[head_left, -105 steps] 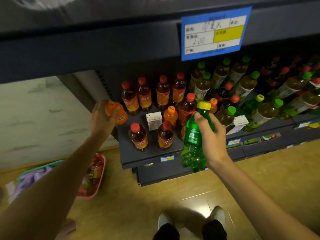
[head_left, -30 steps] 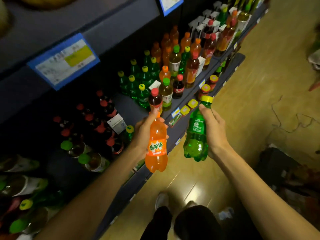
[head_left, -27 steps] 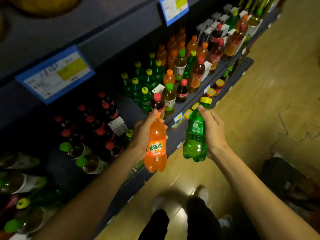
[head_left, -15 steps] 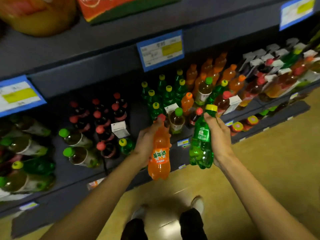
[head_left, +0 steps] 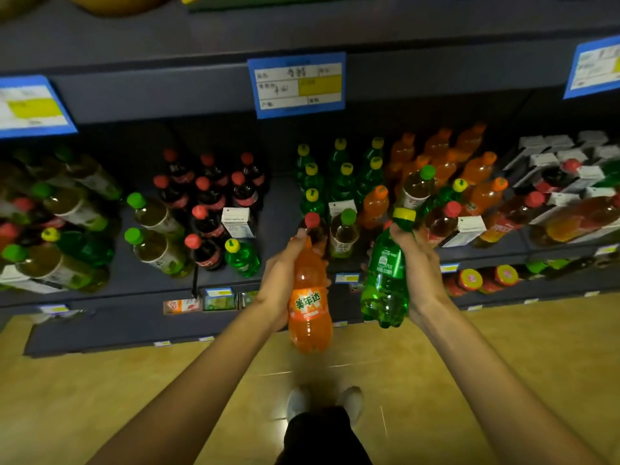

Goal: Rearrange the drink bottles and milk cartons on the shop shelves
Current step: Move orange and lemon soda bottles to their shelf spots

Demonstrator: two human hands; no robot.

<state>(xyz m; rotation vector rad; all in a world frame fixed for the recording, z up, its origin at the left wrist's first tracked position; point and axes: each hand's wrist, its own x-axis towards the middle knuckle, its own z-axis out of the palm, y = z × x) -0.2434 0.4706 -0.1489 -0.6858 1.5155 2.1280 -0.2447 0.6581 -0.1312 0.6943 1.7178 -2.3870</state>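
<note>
Now the view has swung square onto the shelf (head_left: 235, 280) section where green and orange bottles stand in rows, so both carried bottles face their matching groups. The left hand (head_left: 280, 280) grips the orange bottle (head_left: 309, 303), the right hand (head_left: 421, 266) the green bottle (head_left: 385, 280), both held in front of the shelf edge, not yet placed.

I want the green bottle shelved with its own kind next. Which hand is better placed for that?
The right hand: its grip is already round the green bottle, below the yellow-capped green row straight ahead. The left hand is occupied with the orange bottle.
</note>
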